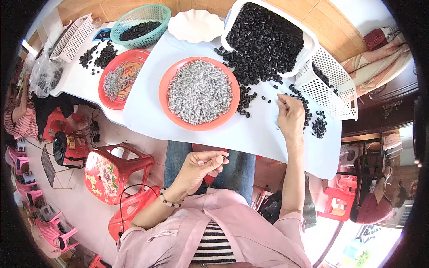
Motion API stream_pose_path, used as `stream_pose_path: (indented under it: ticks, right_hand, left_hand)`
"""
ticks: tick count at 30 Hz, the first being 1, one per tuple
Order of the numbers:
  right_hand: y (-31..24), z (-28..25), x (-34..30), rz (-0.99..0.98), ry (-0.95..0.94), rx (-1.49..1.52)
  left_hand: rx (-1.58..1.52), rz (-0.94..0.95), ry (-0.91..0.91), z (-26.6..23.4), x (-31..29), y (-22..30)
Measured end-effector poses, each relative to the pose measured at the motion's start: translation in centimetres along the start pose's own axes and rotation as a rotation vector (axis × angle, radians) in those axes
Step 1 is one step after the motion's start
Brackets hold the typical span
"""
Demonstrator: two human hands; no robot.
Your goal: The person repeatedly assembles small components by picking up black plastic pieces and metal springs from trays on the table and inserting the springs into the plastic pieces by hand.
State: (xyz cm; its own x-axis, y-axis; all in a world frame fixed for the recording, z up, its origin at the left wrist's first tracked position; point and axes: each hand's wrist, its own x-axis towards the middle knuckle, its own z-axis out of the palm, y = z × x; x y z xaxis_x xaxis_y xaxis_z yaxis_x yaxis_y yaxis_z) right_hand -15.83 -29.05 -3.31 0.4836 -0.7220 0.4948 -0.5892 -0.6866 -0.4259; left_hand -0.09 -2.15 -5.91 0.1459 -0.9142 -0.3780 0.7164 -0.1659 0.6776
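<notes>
Above my lap, my left hand (201,169) is closed in a pinch around a small black piece (225,157), mostly covered by the fingertips. My right hand (291,117) is over the white table (263,134), its thumb and bent forefinger slightly apart with nothing visible between them. It is beside small black cylindrical pieces (318,127) scattered on the tabletop. A round orange-red dish (163,91) full of small clear, silvery pieces (200,93) stands left of that hand. Behind it, a white tub (312,38) overflows with a heap of black pieces (263,38).
A white perforated basket (342,89) borders the right edge. Further left are a scalloped white plate (195,26), a green basket (147,13) and a second red dish (107,99). Red stools (105,172) stand on the floor at left. Other people (20,118) sit at both sides.
</notes>
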Motion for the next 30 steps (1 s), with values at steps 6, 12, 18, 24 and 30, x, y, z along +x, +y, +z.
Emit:
stream_pose_path:
  ticks: [6, 12, 18, 24, 30]
  right_hand:
    - [-0.3, -0.5, 0.1, 0.012, -0.116, -0.071]
    - [-0.5, 1.0, 0.1, -0.032, -0.158, -0.200]
    - [-4.2, -0.7, -1.5, 0.365, -0.285, 0.521]
    - [-8.9, -2.6, -7.0, 0.539, -0.439, 1.212]
    - [-10.4, -2.5, -9.5, 0.555, -0.542, 1.477]
  left_hand:
    - [-0.005, -0.002, -0.013, 0.4, -0.2, 0.0]
    - [0.049, 0.012, -0.029, 0.4, -0.6, 0.2]
    - [0.157, 0.205, 0.054, 0.9, -0.8, 0.4]
    - [0.329, 0.440, 0.031, 2.0, -0.6, 1.4]
    - [0.574, 0.629, 0.008, 1.6, -0.9, 1.5]
